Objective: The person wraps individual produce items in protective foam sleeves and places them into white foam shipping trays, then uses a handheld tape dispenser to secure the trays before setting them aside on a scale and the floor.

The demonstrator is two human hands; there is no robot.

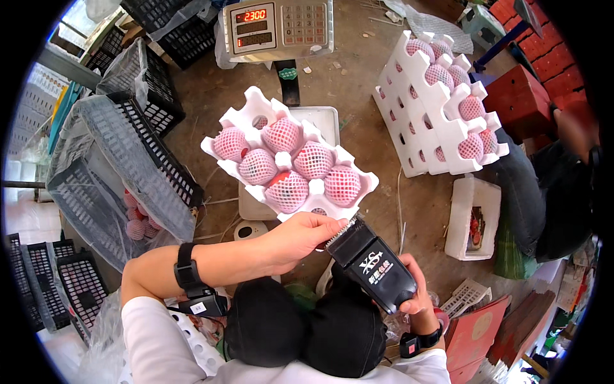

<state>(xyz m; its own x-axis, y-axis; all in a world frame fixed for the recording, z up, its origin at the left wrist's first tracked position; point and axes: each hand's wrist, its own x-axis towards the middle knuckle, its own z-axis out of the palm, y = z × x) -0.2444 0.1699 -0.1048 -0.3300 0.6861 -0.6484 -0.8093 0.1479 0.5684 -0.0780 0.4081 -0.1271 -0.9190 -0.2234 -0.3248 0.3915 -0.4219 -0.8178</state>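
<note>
My right hand [417, 288] grips a black tape dispenser [377, 269] by its rounded rear end, tilted in front of my knees. The fingertips of my left hand [300, 237] are pinched together at its serrated metal edge; whatever lies between them is too small to make out. Just beyond, a white foam tray [297, 130] rests over the platform of a scale [323, 121]. Several round red fruits [313, 160] in pink-and-white foam nets sit in its hollows, and some hollows at the corners hold none.
The scale's lit display [278, 29] stands at the far side. Foam trays of netted fruit [416, 121] are stacked at right, beside another person's leg [521, 192]. A white foam box [473, 217] lies nearer. Black crates [153, 147] line the left, one plastic-lined with fruit [135, 229].
</note>
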